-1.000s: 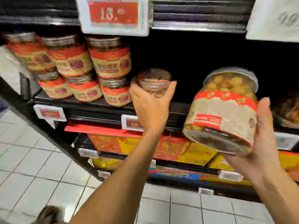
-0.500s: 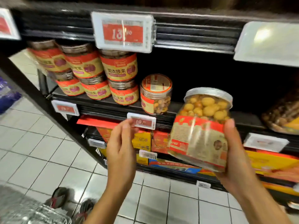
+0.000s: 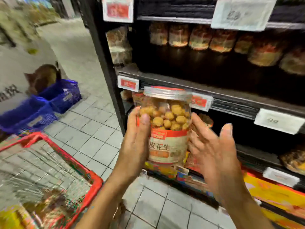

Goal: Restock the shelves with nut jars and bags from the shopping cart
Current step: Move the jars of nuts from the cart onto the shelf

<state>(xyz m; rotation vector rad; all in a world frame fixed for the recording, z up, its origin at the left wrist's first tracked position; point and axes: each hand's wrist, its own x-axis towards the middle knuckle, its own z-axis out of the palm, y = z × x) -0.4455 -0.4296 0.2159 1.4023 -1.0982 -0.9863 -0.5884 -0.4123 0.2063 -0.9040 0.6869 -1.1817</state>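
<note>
A clear nut jar (image 3: pixel 166 119) with a transparent lid and a red and beige label stands upright in front of the black shelving (image 3: pixel 231 98). My left hand (image 3: pixel 135 142) grips its left side, thumb across the front. My right hand (image 3: pixel 212 152) is spread with straight fingers, and its fingertips are at the jar's right side. The red-rimmed shopping cart (image 3: pixel 71 161) sits at the lower left, with blurred packages inside.
Rows of labelled jars (image 3: pixel 199 38) fill the upper shelf. Price tags (image 3: pixel 128 83) hang off the shelf edges. Colourful boxes (image 3: pixel 272 192) line the bottom shelf. Blue baskets (image 3: pixel 61 95) stand on the tiled floor at the left, beside the shelf's black upright post (image 3: pixel 105 63).
The jar has passed from my right hand's grip into my left hand, and my right hand has opened. The view has swung left, bringing the cart and aisle into sight.
</note>
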